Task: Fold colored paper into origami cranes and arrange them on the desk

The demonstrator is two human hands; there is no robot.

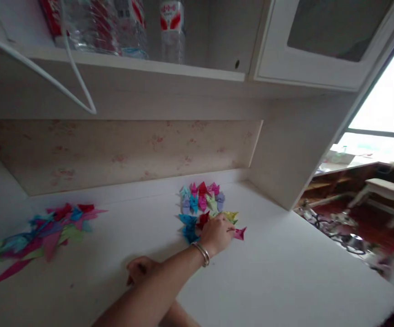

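Observation:
My right hand point(217, 234), with a silver bracelet on the wrist, reaches out over the white desk point(278, 272) to a cluster of small coloured paper cranes point(201, 200). Its fingers are closed on a pink paper crane point(240, 234) at the cluster's right edge. My left hand point(138, 269) rests on the desk nearer to me, curled into a loose fist, and nothing shows in it. My right forearm crosses in front of it and hides part of it.
A loose pile of coloured folded papers point(47, 231) lies at the desk's left. A shelf point(132, 63) overhead holds water bottles point(171, 27), and a white hanger point(77, 86) hangs from it. A side panel point(292, 150) bounds the desk at the right, with a window and cluttered floor beyond.

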